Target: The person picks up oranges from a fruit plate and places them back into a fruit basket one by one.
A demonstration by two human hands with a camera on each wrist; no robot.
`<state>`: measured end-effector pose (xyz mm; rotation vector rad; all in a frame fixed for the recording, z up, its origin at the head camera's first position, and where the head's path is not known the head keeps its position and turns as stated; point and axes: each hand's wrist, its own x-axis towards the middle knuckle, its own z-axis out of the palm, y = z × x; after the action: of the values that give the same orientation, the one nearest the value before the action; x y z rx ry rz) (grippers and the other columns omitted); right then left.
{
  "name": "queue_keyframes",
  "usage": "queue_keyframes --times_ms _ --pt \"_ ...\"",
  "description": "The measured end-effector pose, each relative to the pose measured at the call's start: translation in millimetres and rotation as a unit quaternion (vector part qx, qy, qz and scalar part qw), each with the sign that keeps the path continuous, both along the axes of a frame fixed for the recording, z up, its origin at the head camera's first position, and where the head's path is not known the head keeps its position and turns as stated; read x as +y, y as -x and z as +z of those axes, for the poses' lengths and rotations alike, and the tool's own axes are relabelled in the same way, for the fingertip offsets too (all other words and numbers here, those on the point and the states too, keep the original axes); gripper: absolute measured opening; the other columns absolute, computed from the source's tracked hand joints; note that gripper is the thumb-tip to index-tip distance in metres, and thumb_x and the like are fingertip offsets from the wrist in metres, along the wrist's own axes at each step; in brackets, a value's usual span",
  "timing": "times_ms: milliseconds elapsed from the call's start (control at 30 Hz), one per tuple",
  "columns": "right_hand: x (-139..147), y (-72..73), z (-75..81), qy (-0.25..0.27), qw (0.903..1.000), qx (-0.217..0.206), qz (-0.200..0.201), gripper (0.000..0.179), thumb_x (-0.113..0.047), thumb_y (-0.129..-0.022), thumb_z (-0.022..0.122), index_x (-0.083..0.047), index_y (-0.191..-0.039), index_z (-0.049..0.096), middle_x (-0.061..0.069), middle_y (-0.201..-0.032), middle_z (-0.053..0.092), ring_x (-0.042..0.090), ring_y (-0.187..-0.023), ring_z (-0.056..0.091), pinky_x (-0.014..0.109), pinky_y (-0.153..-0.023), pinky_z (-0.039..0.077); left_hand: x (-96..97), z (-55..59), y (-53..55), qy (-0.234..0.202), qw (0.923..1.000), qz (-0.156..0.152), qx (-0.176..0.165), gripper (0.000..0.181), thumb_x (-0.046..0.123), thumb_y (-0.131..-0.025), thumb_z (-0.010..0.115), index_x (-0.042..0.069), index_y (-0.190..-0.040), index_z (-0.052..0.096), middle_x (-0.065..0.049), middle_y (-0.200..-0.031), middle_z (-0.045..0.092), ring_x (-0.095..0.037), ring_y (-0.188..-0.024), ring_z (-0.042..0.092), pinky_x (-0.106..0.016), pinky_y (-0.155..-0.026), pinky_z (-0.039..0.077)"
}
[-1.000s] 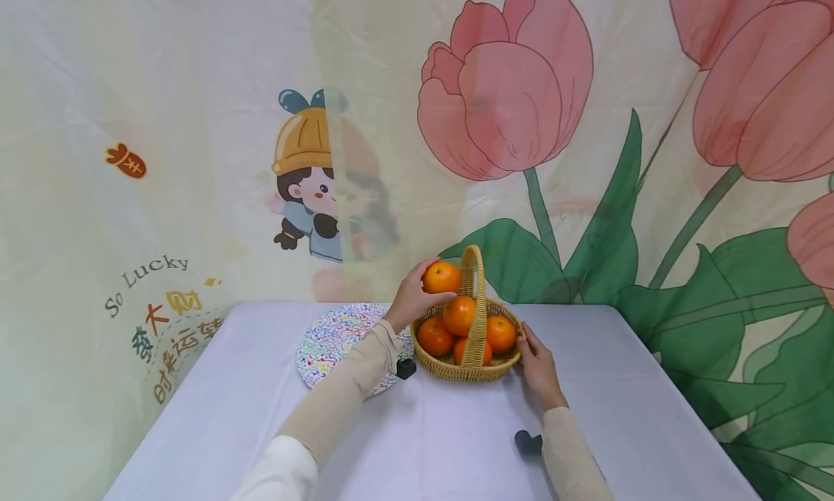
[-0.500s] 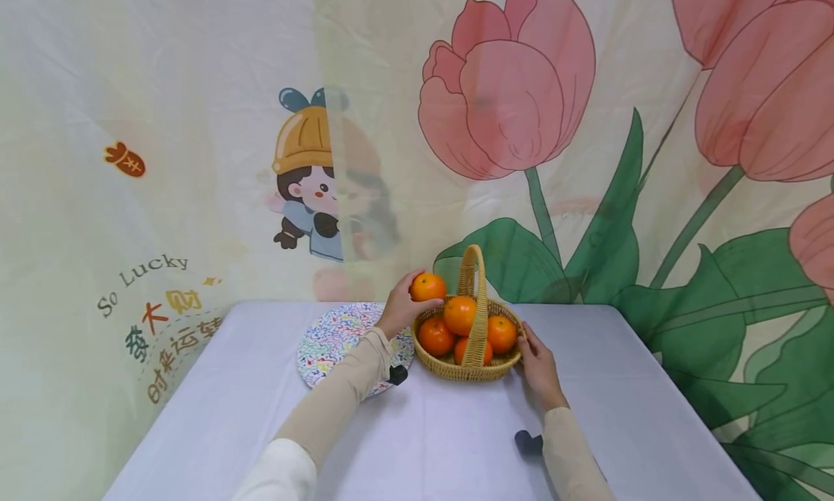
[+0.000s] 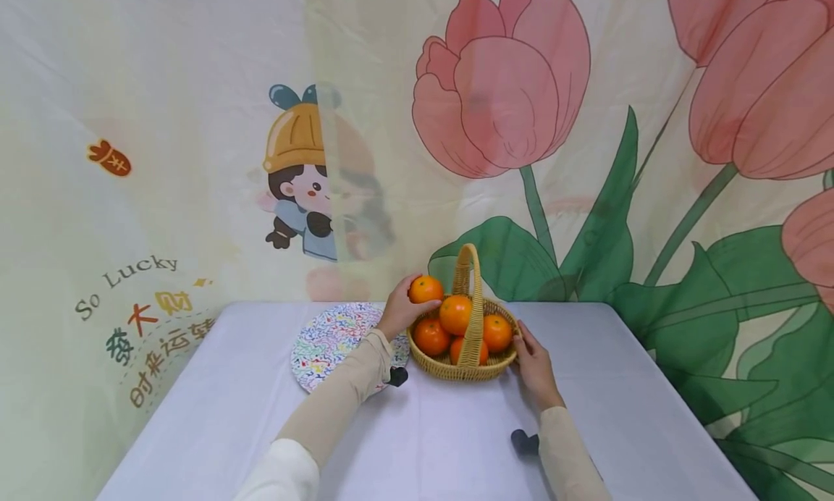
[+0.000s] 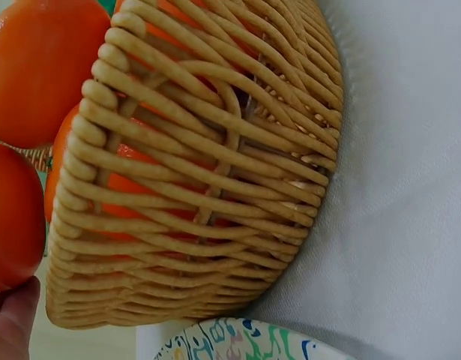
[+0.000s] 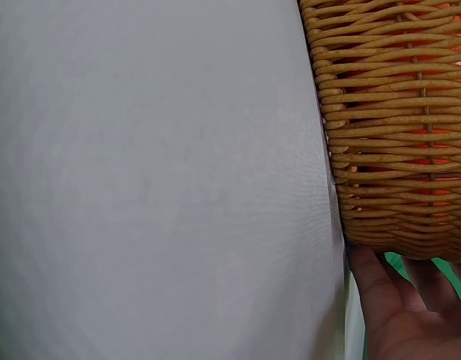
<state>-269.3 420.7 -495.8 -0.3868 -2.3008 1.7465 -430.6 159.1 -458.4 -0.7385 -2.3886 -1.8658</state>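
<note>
My left hand (image 3: 400, 309) holds an orange (image 3: 426, 289) at the left rim of the wicker basket (image 3: 464, 371), its thumb on the near side of the fruit. In the left wrist view, a fingertip (image 4: 24, 292) touches the held orange (image 4: 11, 217) beside the basket's woven wall (image 4: 193, 165). Several more oranges (image 3: 455, 314) fill the basket under its arched handle. My right hand (image 3: 536, 363) holds the basket's right end. The right wrist view shows its fingers (image 5: 376, 289) against the wicker side (image 5: 402, 135), with the tips of some hidden behind it.
A round, multicoloured speckled mat (image 3: 326, 342) lies left of the basket, partly covered by my left forearm. White cloth covers the table (image 3: 456, 443). Behind its back edge hangs a curtain (image 3: 215, 197) printed with tulips and a cartoon figure.
My left hand has moved the orange left and down, from beside the handle to the basket's left rim. In the last half second it barely moves. The right hand stays at the basket.
</note>
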Motion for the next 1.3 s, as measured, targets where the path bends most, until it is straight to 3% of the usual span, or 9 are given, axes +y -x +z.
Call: queue_keyframes --times_ms 200,533,800,1300 --pt "-1 1.4 0.3 -0.003 1.0 -0.003 -0.001 0.054 -0.038 -0.105 0.04 -0.029 -0.155 0.023 0.004 -0.16 0.021 0.026 -0.143 0.028 0.04 -0.102 0.042 3.4 2.3 0.7 -0.005 1.0 -0.002 0.004 0.083 0.037 -0.078 0.082 0.011 -0.146 0.043 -0.006 -0.136 0.052 -0.026 -0.113 0.056 -0.046 -0.095 0.049" --pt "-1 2.3 -5.9 -0.012 0.9999 0.004 0.002 0.057 -0.04 -0.105 0.04 -0.023 -0.156 0.023 0.005 -0.16 0.022 0.027 -0.142 0.029 0.039 -0.101 0.043 1.4 -15.8 5.5 0.01 0.9998 0.004 -0.015 0.085 0.046 -0.079 0.079 0.015 -0.148 0.04 -0.003 -0.139 0.05 -0.026 -0.117 0.054 -0.047 -0.098 0.046" --pt "1 3.0 -2.9 -0.01 0.9999 0.0 -0.002 0.055 -0.039 -0.105 0.04 -0.026 -0.156 0.023 0.004 -0.16 0.022 0.026 -0.142 0.029 0.039 -0.102 0.042 3.9 -13.6 4.4 0.031 0.9989 -0.035 0.0 0.086 0.037 -0.079 0.081 0.017 -0.15 0.038 -0.006 -0.142 0.049 -0.028 -0.123 0.051 -0.047 -0.099 0.046" --pt "0 1.6 -1.1 -0.014 0.9999 0.004 0.002 0.055 -0.038 -0.105 0.04 -0.026 -0.156 0.023 0.005 -0.16 0.021 0.026 -0.143 0.027 0.039 -0.103 0.04 6.0 -20.6 5.2 -0.003 0.9991 -0.042 -0.003 0.078 0.034 -0.08 0.081 0.014 -0.145 0.044 -0.005 -0.139 0.051 -0.028 -0.124 0.051 -0.045 -0.101 0.045"
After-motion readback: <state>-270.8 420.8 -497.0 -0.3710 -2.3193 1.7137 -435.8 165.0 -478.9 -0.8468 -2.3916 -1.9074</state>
